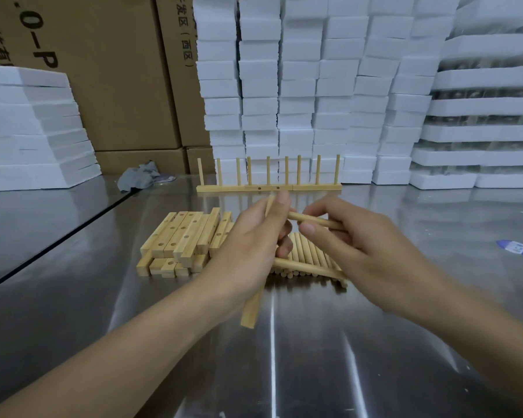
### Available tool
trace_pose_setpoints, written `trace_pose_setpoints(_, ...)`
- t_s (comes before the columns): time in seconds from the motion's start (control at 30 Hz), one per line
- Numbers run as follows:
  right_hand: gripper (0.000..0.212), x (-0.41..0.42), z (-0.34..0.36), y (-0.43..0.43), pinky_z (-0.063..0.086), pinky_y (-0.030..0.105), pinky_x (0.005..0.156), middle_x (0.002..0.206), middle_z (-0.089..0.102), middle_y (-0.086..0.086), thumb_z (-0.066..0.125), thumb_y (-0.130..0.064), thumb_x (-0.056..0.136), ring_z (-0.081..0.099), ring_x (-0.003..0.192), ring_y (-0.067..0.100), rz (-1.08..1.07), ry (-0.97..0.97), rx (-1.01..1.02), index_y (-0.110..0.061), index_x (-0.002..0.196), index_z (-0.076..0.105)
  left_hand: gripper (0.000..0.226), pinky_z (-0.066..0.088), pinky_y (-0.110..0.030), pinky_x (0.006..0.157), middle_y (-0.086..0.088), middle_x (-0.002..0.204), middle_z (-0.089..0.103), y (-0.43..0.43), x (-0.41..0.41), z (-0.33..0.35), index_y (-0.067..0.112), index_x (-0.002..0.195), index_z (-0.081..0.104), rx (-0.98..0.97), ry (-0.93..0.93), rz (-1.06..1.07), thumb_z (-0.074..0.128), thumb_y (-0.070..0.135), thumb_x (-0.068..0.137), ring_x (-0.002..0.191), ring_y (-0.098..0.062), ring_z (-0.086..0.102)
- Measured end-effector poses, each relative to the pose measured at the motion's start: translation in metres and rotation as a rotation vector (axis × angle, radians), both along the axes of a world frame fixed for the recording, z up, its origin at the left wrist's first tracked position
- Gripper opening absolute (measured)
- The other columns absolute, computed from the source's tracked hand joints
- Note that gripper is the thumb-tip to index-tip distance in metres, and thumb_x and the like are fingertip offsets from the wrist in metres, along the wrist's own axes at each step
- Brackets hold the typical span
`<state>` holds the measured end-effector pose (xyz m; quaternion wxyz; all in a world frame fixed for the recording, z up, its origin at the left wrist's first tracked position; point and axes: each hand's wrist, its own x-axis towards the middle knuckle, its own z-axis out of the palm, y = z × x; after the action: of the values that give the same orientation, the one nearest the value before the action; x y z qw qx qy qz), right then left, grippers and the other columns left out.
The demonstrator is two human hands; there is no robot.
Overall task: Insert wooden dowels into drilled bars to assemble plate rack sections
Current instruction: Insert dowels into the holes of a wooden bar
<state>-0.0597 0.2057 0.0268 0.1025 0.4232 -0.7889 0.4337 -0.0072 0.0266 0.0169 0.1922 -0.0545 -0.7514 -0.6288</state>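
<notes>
My left hand (251, 242) grips a square wooden bar (251, 309) held steeply tilted above the steel table; its lower end sticks out below my palm. My right hand (354, 236) pinches a round wooden dowel (308, 219) lying nearly level, its left tip meeting the bar between my left fingers. Whether the tip sits in a hole is hidden. A pile of loose dowels (308, 260) lies under my hands. A stack of drilled bars (181, 239) lies to the left. Behind stand finished rack sections (269, 187) with upright dowels.
The steel table (314, 342) reflects light. White foam blocks (314, 86) are stacked along the back and on the left (34, 131). Cardboard boxes (118, 70) stand behind on the left. A grey rag (139, 175) lies near them. A blue sticker (515, 247) is at right.
</notes>
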Motion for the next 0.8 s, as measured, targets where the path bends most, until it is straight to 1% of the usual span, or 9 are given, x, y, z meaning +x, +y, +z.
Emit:
trace_pose_setpoints(0.07, 0.024, -0.002, -0.001, 0.000, 0.035, 0.017, 0.051, 0.056, 0.051, -0.010, 0.055, -0.046, 0.104, 0.046, 0.051, 0.006, -0.034, 0.049, 0.033, -0.030, 0.091, 0.066, 0.048, 0.043, -0.024, 0.067, 0.010, 0.072, 0.045, 0.004, 0.003, -0.001, 0.017, 0.093, 0.054, -0.036, 0.015, -0.030, 0.042, 0.061, 0.106, 0.067, -0.009, 0.047)
trace_pose_setpoints(0.13, 0.029, -0.002, 0.002, 0.002, 0.036, 0.016, 0.051, 0.056, 0.050, -0.007, 0.053, -0.045, 0.106, 0.044, 0.050, 0.005, -0.035, 0.066, 0.044, -0.031, 0.085, 0.068, 0.053, 0.041, -0.030, 0.070, 0.005, 0.076, 0.045, 0.006, 0.005, -0.002, 0.012, 0.094, 0.054, -0.065, 0.040, -0.048, 0.041, 0.063, 0.104, 0.070, -0.012, 0.045)
trace_pose_setpoints(0.23, 0.032, -0.001, 0.004, 0.005, 0.032, 0.015, 0.048, 0.051, 0.043, -0.007, 0.054, -0.045, 0.107, 0.038, 0.046, 0.004, 0.020, 0.025, 0.016, -0.032, 0.080, 0.068, 0.063, 0.040, -0.027, 0.066, -0.003, 0.079, 0.042, 0.009, 0.008, 0.001, -0.002, 0.100, 0.052, -0.091, 0.080, -0.055, 0.041, 0.060, 0.103, 0.071, -0.016, 0.042)
trace_pose_setpoints(0.33, 0.034, 0.000, 0.007, 0.005, 0.028, 0.014, 0.044, 0.047, 0.036, -0.010, 0.056, -0.043, 0.106, 0.031, 0.042, 0.005, 0.070, -0.055, -0.011, -0.027, 0.078, 0.069, 0.058, 0.041, -0.024, 0.062, 0.006, 0.072, 0.041, 0.010, 0.010, 0.006, 0.000, 0.097, 0.052, -0.125, 0.084, -0.040, 0.041, 0.057, 0.102, 0.069, -0.014, 0.041)
trace_pose_setpoints(0.43, 0.035, 0.000, 0.012, 0.007, 0.025, 0.016, 0.041, 0.044, 0.031, -0.010, 0.057, -0.043, 0.103, 0.026, 0.039, 0.005, 0.101, -0.129, -0.033, -0.021, 0.079, 0.071, 0.065, 0.042, -0.031, 0.065, -0.001, 0.076, 0.043, 0.010, 0.011, 0.008, -0.007, 0.106, 0.055, -0.157, 0.097, -0.057, 0.040, 0.056, 0.102, 0.070, -0.017, 0.041)
trace_pose_setpoints(0.53, 0.033, -0.001, 0.013, 0.006, 0.026, 0.017, 0.040, 0.045, 0.030, -0.011, 0.058, -0.042, 0.102, 0.025, 0.039, 0.006, 0.109, -0.159, -0.030, -0.022, 0.083, 0.076, 0.057, 0.042, -0.024, 0.062, 0.004, 0.074, 0.052, 0.012, 0.010, 0.006, -0.005, 0.103, 0.055, -0.127, 0.082, -0.027, 0.041, 0.051, 0.106, 0.066, -0.011, 0.043)
trace_pose_setpoints(0.6, 0.033, 0.000, 0.013, 0.005, 0.027, 0.016, 0.041, 0.046, 0.033, -0.011, 0.059, -0.047, 0.102, 0.028, 0.041, 0.005, 0.097, -0.152, -0.014, -0.025, 0.089, 0.079, 0.047, 0.043, -0.021, 0.060, 0.014, 0.068, 0.055, 0.013, 0.008, 0.002, 0.005, 0.096, 0.056, -0.103, 0.069, -0.003, 0.041, 0.047, 0.110, 0.064, -0.008, 0.044)
trace_pose_setpoints(0.7, 0.047, -0.006, 0.020, 0.010, 0.039, 0.018, 0.048, 0.058, 0.054, -0.010, 0.051, -0.077, 0.093, 0.048, 0.049, 0.004, 0.076, -0.236, -0.041, -0.038, 0.105, 0.075, 0.043, 0.046, -0.018, 0.060, 0.014, 0.067, 0.050, 0.008, 0.005, 0.000, 0.016, 0.094, 0.058, -0.073, 0.051, 0.046, 0.043, 0.054, 0.108, 0.064, -0.006, 0.047)
trace_pose_setpoints(0.8, 0.054, -0.024, 0.026, 0.022, 0.047, 0.029, 0.055, 0.079, 0.072, -0.007, 0.041, -0.084, 0.091, 0.064, 0.060, 0.009, -0.091, -0.364, -0.187, -0.043, 0.109, 0.072, 0.042, 0.051, -0.021, 0.054, 0.011, 0.065, 0.049, -0.009, 0.001, 0.011, 0.017, 0.090, 0.057, 0.283, -0.034, 0.126, 0.049, 0.056, 0.106, 0.055, -0.006, 0.049)
